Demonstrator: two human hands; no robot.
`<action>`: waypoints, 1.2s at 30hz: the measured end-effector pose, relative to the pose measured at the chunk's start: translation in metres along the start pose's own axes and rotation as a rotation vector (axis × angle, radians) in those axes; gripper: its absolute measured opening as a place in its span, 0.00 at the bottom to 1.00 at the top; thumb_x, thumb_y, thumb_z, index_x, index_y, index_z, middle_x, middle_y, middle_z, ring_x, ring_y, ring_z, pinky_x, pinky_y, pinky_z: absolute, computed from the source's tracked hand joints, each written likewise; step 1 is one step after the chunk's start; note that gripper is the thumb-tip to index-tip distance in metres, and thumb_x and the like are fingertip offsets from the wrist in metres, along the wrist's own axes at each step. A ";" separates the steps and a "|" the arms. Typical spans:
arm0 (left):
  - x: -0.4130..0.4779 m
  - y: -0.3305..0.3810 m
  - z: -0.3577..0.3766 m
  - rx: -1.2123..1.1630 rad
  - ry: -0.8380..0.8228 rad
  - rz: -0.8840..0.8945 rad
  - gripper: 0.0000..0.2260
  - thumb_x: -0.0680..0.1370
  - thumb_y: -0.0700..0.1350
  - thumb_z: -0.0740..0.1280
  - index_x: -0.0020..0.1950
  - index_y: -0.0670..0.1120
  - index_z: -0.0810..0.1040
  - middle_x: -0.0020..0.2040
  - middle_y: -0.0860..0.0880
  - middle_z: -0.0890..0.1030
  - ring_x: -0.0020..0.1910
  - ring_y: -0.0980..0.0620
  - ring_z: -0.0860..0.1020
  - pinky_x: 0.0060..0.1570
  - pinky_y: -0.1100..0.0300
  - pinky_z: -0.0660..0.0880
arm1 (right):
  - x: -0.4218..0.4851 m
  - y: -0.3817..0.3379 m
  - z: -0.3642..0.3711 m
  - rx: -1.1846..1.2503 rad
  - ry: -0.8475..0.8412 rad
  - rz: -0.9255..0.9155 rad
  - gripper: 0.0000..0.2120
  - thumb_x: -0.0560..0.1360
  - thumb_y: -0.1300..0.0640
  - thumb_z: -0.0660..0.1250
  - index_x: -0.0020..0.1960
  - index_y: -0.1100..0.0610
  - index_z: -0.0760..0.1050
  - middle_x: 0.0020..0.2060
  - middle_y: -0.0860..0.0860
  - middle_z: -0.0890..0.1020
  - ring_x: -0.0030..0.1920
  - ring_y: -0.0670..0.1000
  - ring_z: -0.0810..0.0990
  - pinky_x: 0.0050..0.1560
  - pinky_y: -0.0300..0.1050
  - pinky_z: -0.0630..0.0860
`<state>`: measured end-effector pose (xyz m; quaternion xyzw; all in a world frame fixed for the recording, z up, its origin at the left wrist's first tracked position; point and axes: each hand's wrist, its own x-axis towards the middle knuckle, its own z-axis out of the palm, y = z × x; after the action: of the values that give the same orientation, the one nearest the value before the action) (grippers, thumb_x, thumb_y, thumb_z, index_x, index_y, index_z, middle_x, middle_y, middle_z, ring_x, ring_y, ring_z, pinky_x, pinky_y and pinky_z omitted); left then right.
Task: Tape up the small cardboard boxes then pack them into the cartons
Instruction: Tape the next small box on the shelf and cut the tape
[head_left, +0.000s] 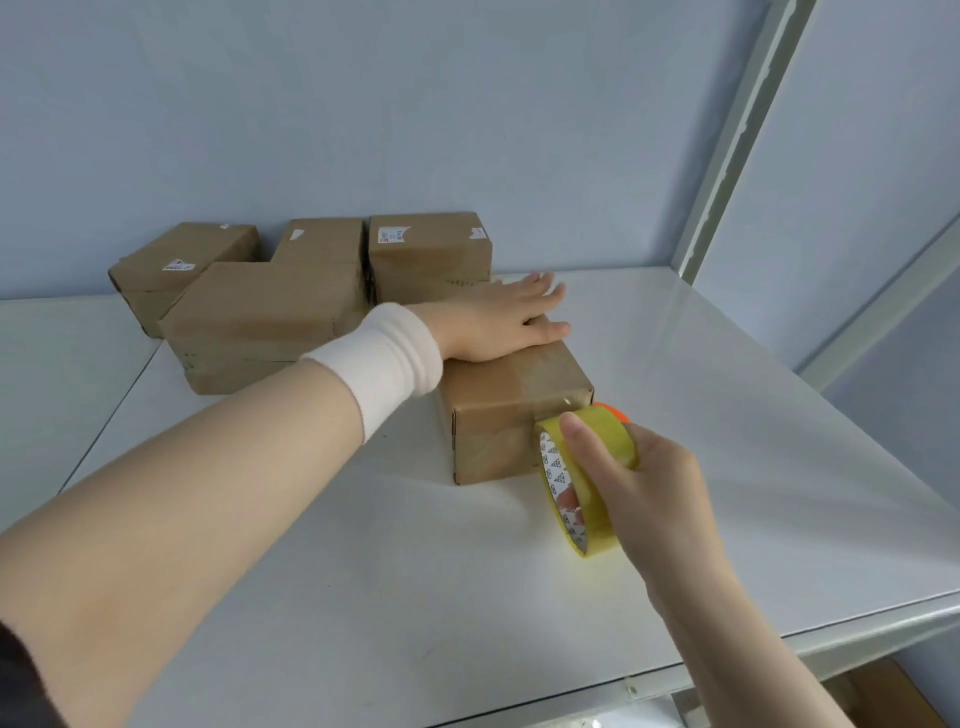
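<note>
Nearest, on a white table (363, 597), the right hand (654, 488) closes its grip around a roll of clear yellowish tape (597, 517). The thumb lies on the outer band and a fingertip shows through the core. The roll stands on edge against the near end face of a small cardboard box (493, 415). A shiny strip of tape lies over the box's top on the right side. A sliver of something orange (615, 411) shows just behind the roll. The left hand (498, 322), a pale wristband (384, 358) on its forearm, lies flat on the box's top, grip fully open and fingers straight. Beyond, at the back left by the wall, four more cardboard boxes (265, 306) stand bunched together.
</note>
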<state>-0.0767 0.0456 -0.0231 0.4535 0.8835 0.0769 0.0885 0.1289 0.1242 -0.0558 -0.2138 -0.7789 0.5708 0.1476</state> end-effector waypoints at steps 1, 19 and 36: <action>0.001 0.000 -0.003 0.036 -0.053 -0.012 0.28 0.81 0.58 0.47 0.77 0.48 0.42 0.77 0.51 0.40 0.75 0.56 0.39 0.73 0.57 0.40 | 0.002 0.000 0.001 0.007 -0.001 -0.003 0.16 0.71 0.43 0.66 0.36 0.55 0.77 0.21 0.46 0.80 0.21 0.40 0.75 0.23 0.30 0.68; -0.007 0.029 0.004 0.081 -0.063 0.122 0.25 0.82 0.56 0.45 0.77 0.50 0.48 0.78 0.51 0.44 0.75 0.55 0.37 0.73 0.53 0.36 | 0.021 -0.005 0.008 0.072 -0.039 0.023 0.17 0.72 0.43 0.66 0.36 0.57 0.77 0.23 0.50 0.81 0.23 0.43 0.77 0.27 0.35 0.70; 0.007 -0.003 -0.014 0.031 0.037 -0.139 0.26 0.82 0.56 0.44 0.77 0.46 0.47 0.78 0.46 0.42 0.76 0.51 0.39 0.72 0.51 0.38 | 0.033 -0.007 0.013 0.144 -0.040 0.058 0.15 0.72 0.45 0.67 0.36 0.56 0.77 0.22 0.50 0.80 0.21 0.42 0.76 0.22 0.30 0.67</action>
<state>-0.0865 0.0486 -0.0112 0.3907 0.9155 0.0651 0.0703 0.0929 0.1286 -0.0537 -0.2135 -0.7322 0.6335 0.1305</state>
